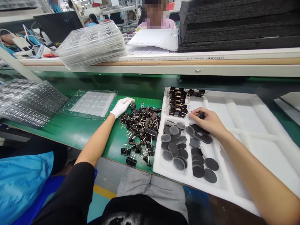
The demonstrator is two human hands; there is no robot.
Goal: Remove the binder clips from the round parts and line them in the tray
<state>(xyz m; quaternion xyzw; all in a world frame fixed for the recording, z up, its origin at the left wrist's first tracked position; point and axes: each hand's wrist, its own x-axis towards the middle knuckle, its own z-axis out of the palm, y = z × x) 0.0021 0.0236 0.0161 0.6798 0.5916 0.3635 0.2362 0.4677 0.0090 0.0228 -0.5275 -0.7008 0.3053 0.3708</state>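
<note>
Head view: green bench [77, 131] carries white foam tray [253, 125], w/ clear blister tray [92, 104] to its left. Loose pile of black binder clips [140, 131] lies between the two trays. Tray's near compartments hold dark round discs [178, 147]; far-left compartment holds clips in rows [177, 101]. Left hand [122, 106], white-gloved, rests fingers-down at pile's far-left edge; grip state can't be told. Right hand [207, 120], bare, pinches small dark piece above discs, just beside the clip rows.
</note>
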